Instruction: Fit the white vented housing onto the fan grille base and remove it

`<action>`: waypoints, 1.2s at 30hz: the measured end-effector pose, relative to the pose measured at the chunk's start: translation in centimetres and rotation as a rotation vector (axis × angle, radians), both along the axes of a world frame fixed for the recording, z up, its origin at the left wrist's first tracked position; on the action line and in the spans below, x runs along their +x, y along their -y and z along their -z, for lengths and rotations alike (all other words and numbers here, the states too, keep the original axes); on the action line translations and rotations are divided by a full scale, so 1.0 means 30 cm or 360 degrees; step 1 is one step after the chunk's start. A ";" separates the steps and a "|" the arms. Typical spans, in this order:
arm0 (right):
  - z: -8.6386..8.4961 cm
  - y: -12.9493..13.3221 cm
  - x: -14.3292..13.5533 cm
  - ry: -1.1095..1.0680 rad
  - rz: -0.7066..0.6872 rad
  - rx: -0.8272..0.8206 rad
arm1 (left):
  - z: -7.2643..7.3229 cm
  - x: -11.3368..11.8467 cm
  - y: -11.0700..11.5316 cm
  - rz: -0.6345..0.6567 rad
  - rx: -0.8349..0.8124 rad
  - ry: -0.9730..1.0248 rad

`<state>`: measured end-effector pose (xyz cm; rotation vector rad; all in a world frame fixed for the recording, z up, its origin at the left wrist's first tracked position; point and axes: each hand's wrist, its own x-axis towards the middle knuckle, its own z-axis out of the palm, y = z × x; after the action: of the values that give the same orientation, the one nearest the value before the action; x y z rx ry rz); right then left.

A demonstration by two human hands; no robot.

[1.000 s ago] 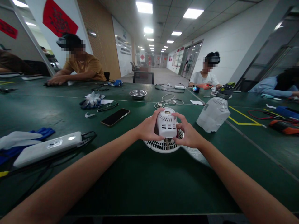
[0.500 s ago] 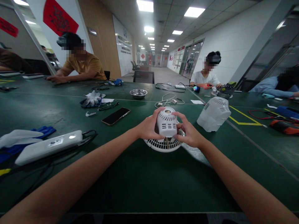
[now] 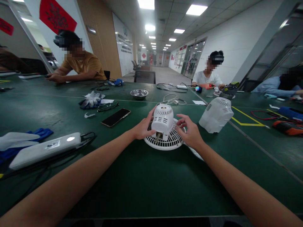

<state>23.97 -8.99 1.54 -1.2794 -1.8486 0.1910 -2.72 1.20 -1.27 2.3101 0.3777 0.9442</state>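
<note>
A white fan motor housing [image 3: 163, 121] with slotted vents sits on a round white fan grille [image 3: 165, 145] on the green table. My left hand [image 3: 143, 127] is closed on the housing's left side, thumb at its lower front edge and fingers behind. To the right, my right hand [image 3: 190, 134] stands apart from the housing, its fingers parted and bent, close over the grille's right rim. Beneath that hand a pale flat piece [image 3: 195, 153] shows in part; its kind cannot be made out. A white cable [image 3: 169, 100] lies behind the housing.
A translucent white plastic cover [image 3: 216, 116] stands at right. On the left lie a phone [image 3: 115, 117], a white power strip [image 3: 47, 149] and work gloves [image 3: 91, 101]. A metal bowl [image 3: 139, 94] is farther back. Co-workers sit across the table.
My right hand has let go of the housing and drawn slightly right. The housing has shifted a little left and turned, with my left hand still on it.
</note>
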 end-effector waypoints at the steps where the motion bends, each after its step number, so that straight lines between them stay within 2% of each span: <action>1: 0.002 -0.003 -0.001 0.0005 0.0028 0.0007 | 0.002 -0.002 -0.002 -0.0015 0.0007 0.0012; 4: 0.008 -0.010 0.000 -0.0005 0.0058 -0.0026 | 0.007 -0.006 -0.004 -0.0075 0.0058 0.0055; 8: 0.015 -0.015 0.004 -0.0026 -0.0092 -0.0179 | 0.005 -0.008 0.001 -0.0170 0.0115 0.0078; 11: 0.018 -0.015 0.004 -0.0009 -0.0149 -0.0176 | -0.002 -0.007 0.010 -0.0205 0.0128 0.0065; 15: 0.016 -0.012 0.008 0.0008 -0.0169 -0.0175 | -0.020 -0.001 0.026 -0.0078 0.0110 0.0053; 18: 0.010 -0.007 0.014 -0.0002 -0.0271 -0.0146 | -0.037 0.010 0.041 0.0017 0.0113 -0.0002; 24: -0.014 0.009 0.021 -0.0041 -0.0416 -0.0140 | -0.064 0.050 0.087 0.0020 0.0044 -0.0118; 30: -0.031 0.019 0.016 -0.0025 -0.0396 -0.0098 | -0.074 0.093 0.141 -0.0159 -0.0054 -0.0136; 36: -0.015 0.011 0.010 -0.0057 -0.0337 -0.0096 | -0.077 0.088 0.141 -0.0104 -0.0073 -0.0107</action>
<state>24.27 -9.32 2.01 -1.1118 -1.9586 0.3836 -0.07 -3.03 1.05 2.3039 0.5009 0.8819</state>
